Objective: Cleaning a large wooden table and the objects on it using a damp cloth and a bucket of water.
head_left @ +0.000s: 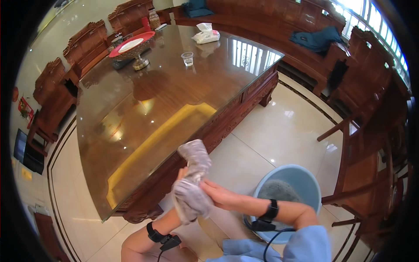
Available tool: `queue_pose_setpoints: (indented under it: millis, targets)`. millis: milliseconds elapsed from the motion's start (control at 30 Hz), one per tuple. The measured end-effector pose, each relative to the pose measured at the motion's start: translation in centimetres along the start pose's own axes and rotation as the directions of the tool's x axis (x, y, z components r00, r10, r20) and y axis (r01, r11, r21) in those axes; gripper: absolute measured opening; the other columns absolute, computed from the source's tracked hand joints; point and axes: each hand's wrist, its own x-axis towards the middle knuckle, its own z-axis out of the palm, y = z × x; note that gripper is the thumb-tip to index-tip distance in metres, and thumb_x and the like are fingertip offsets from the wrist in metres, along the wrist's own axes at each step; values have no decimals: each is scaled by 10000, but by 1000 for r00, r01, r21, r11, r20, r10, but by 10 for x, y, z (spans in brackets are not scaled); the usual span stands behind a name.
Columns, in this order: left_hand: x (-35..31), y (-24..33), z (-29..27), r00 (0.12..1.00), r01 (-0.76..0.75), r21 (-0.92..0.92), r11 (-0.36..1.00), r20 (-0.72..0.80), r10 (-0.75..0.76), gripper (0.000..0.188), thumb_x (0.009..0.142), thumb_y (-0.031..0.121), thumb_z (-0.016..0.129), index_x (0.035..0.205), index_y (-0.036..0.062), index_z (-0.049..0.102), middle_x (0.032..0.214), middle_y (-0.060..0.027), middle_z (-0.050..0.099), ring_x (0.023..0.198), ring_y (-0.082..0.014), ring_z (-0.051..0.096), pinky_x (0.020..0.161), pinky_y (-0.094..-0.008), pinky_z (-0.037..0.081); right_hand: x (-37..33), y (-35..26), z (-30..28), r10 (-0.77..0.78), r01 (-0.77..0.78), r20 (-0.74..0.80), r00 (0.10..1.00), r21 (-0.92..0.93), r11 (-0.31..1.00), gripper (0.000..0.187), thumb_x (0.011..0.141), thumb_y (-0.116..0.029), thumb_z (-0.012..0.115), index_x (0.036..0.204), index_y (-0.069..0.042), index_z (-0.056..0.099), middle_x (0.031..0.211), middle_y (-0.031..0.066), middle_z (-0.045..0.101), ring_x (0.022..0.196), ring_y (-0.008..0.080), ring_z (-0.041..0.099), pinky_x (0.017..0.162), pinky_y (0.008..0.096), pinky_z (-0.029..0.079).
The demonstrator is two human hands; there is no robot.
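One greyish cloth (192,195) is being held in the air between the person's lap and the near edge of a glass-topped wooden table (174,85). It is being bunched into a long bundle, pinched in at its middle, with a loose upper end being tipped toward the table and a fuller lower part hanging down. The cloth is being gripped from its right side by the right hand (218,193), whose fingers are being pressed against the narrow part. Its left side is being clasped by the left hand (181,173), although most of that palm is being hidden by the fabric. Both forearms are being circled by black straps (272,209).

To the right, soapy water (279,191) is being held in a light blue bucket (309,185), which is being supported by the pale tiled floor (262,118) and is being partly covered by the right forearm. Farther out, a clear cup (187,59), a packet of tissues (207,35) and a red tray (149,36) on a metallic stand (140,64) are being carried by the tabletop. Teal cushions (321,39) are being borne by carved wooden seating (253,24) beyond.
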Motion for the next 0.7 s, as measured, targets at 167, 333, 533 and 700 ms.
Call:
queue_pose_setpoints:
  millis: [167,333,533,700]
  targets:
    - [59,103,-90,842,-162,281,946,540,-16,529,702,133,744,1179,-2,559,1138,-160,518,1119,-340,493,936,-401,390,24,9,15,27,-51,101,994,237,970,354,1000,-304,596,1273,-78,596,1195,44,659,1038,133,647,887,304,545]
    - [71,96,-140,644,339,-97,936,749,-155,540,863,66,642,1381,5,504,1394,-150,473,1322,-277,443,1136,-340,305,21,-18,14,38,-40,22,999,112,993,281,966,-208,643,1178,-25,657,1092,57,698,954,162,675,837,327,565]
    - [110,88,-128,879,-461,688,561,440,183,859,785,171,776,1505,27,331,1573,-185,305,1468,-397,256,1177,-604,181,139,-90,-144,-638,247,-516,572,-633,734,446,852,-364,736,945,56,620,924,223,689,900,320,668,797,449,514]
    - [105,46,-122,908,-300,673,676,419,-13,965,737,115,784,1543,46,257,1614,-169,217,1504,-362,191,1210,-547,146,149,-144,-230,-857,70,-196,476,-963,259,393,844,-300,698,915,60,557,817,293,624,821,479,610,742,527,486]
